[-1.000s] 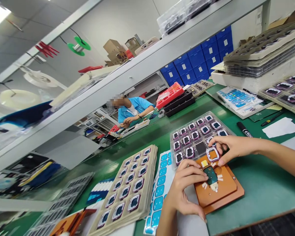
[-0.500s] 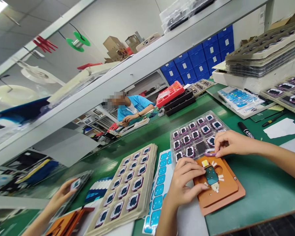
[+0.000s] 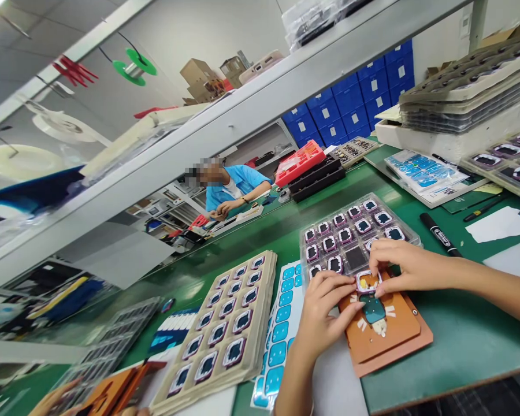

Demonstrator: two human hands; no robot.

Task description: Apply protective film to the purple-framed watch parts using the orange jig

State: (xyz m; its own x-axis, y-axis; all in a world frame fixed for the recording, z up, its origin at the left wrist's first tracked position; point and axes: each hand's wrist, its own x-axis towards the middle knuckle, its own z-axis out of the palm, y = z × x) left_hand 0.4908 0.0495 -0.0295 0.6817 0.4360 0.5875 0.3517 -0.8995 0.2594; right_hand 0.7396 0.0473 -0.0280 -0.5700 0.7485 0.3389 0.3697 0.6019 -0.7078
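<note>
A small rounded-square frame (image 3: 363,288), whitish with a purple rim, is pinched by my right hand (image 3: 403,267) above the upper part of an orange fixture (image 3: 383,349). Through its opening a yellow patch on the fixture shows. My left hand (image 3: 325,318) rests at the fixture's left side, fingers stretched and thumb apart, with a fingertip at the frame's left edge. Just below the frame, a dark teal rounded plate (image 3: 374,311) lies in the fixture, with white tabs around it. A clear tray (image 3: 355,260) of similar purple-rimmed parts stands behind my hands.
A beige tray (image 3: 262,329) of similar parts and a sheet of blue stickers (image 3: 281,315) lie to the left. A black marker (image 3: 437,234) is at right. Another person's hand (image 3: 56,398) is at lower left, by a second orange fixture (image 3: 106,393). A person in blue (image 3: 242,182) sits opposite.
My right hand has brought the frame left and down over the fixture, turning it flatter, to my left fingertips. The neighbouring hand has moved down, away from the part it held.
</note>
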